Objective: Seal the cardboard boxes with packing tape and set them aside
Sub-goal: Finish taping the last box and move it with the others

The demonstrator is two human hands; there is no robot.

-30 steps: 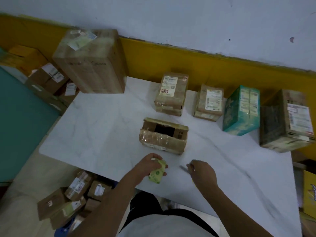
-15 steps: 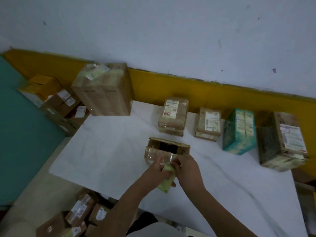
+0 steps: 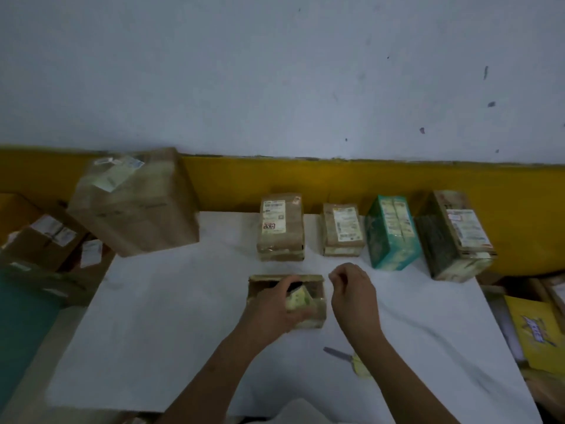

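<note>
A small brown cardboard box lies mid-table on the white table, wrapped partly in clear tape. My left hand rests over the box and grips a yellow-green tape roll. My right hand hovers just right of the box, its thumb and fingers pinched together as on the tape's end. The clear strip itself is too faint to see. A small cutter with a yellow handle lies on the table near my right forearm.
A big taped box stands at the table's back left corner. Along the yellow wall band stand two labelled brown boxes, a green box and a dark box. Parcels lie on the floor at left; a yellow packet at right.
My left hand carried the roll from the table's front edge onto the small box. My right hand met the roll, then drew away to the right. The cutter now lies free.
</note>
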